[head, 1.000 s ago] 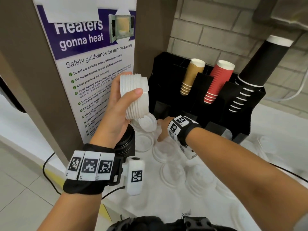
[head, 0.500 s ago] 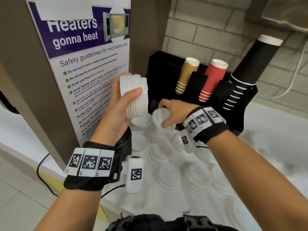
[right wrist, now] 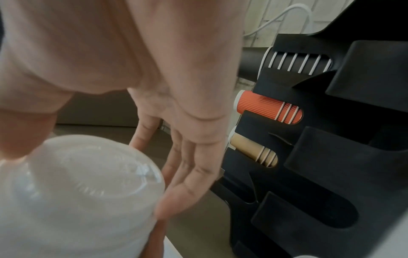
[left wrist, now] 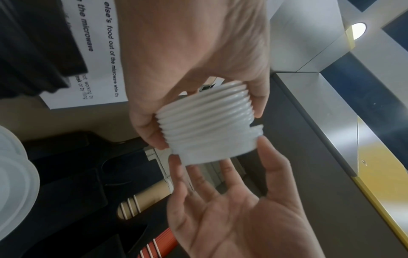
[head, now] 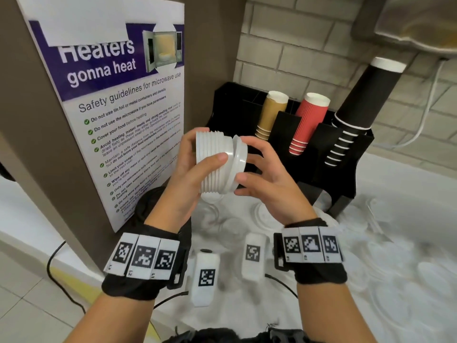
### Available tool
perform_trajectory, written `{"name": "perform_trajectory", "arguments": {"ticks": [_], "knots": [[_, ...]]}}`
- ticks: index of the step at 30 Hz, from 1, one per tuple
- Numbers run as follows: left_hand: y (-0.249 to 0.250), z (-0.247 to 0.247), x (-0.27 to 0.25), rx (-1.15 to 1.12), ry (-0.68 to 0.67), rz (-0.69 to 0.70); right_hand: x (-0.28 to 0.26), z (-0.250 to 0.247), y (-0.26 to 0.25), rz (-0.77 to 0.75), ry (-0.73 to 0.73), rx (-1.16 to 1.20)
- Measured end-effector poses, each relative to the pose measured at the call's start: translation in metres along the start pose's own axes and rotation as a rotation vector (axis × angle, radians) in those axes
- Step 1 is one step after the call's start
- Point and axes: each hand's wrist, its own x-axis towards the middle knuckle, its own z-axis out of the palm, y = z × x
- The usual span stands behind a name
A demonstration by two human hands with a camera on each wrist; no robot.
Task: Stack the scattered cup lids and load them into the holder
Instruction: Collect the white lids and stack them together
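Left hand (head: 188, 174) is gripping the ribbed white plastic stack of nested cup lids (head: 215, 164) sideways at chest height, thumb across the near side and fingers curled behind; this is leaving the open end facing 3 o'clock for loading.

Right hand (head: 267, 179) is pressing 1 translucent white plastic lid (head: 239, 154) onto that end. The lid is sitting tilted, not yet seated. Right grip is wide, fingers nearly straight and spread around the rim, pushing rather than pinching, probably to square the lid before it nests.

More loose white lids (head: 265, 214) are lying on the white table (head: 408, 184) at 6 o'clock below the hands, so stacking looks only part done.

The black plastic cup-and-lid holder (head: 346, 167) is standing at 2 o'clock with tan, red and black cup columns; nothing from the stack is loaded yet.
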Motion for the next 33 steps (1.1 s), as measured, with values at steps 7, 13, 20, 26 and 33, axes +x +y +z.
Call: {"name": "perform_trajectory", "arguments": {"ticks": [7,13,20,26,33], "knots": [[0.0,-0.003,-0.002,0.031,-0.044,-0.045,0.002,0.0,-0.002,-0.032,-0.006,-0.044],[0.0,-0.002,0.0,0.024,-0.028,-0.024,0.007,0.004,-0.002,-0.059,-0.014,-0.029],[0.0,-0.006,0.005,0.015,0.042,0.026,0.02,0.0,-0.002,-0.045,-0.07,-0.012],[0.012,-0.019,0.013,-0.054,0.134,0.114,0.09,0.006,0.025,0.187,-0.207,-0.636],[0.016,-0.024,0.012,-0.047,0.147,0.106,0.122,0.057,0.076,0.259,-0.74,-1.51]]}}
